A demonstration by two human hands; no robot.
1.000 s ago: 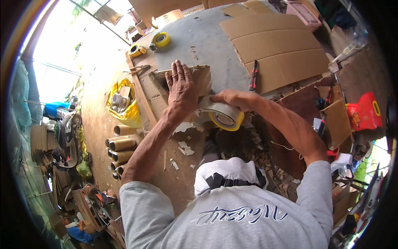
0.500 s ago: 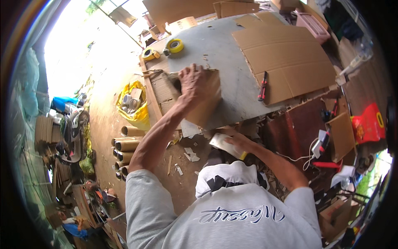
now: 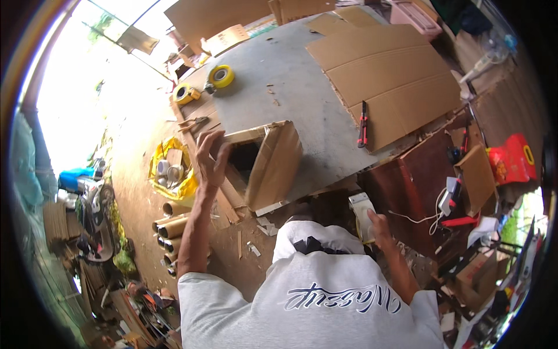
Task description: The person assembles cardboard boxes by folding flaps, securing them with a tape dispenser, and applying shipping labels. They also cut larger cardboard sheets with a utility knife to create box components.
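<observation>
A brown cardboard box [image 3: 280, 166] stands tilted at the near left of the grey tabletop, its dark open side facing left. At that open side is my left hand [image 3: 210, 156], its fingers bent round the box's left edge. My right hand [image 3: 379, 225] is low at the table's near side, away from the box. In it is a flat white rectangular object [image 3: 361, 210] with a yellowish edge, gripped with the thumb on top; its exact kind is unclear.
A large cardboard sheet [image 3: 395, 81] and a red-black utility knife [image 3: 363, 125] lie at the right of the grey tabletop [image 3: 256, 75]. Yellow tape rolls [image 3: 221, 76] and pliers [image 3: 193, 123] lie at the left. Below stand a yellow bag [image 3: 185, 185] and cardboard tubes [image 3: 173, 227].
My left hand has moved from the box's top to its left edge, and the box has turned, showing its opening. My right hand has moved right with the white object.
</observation>
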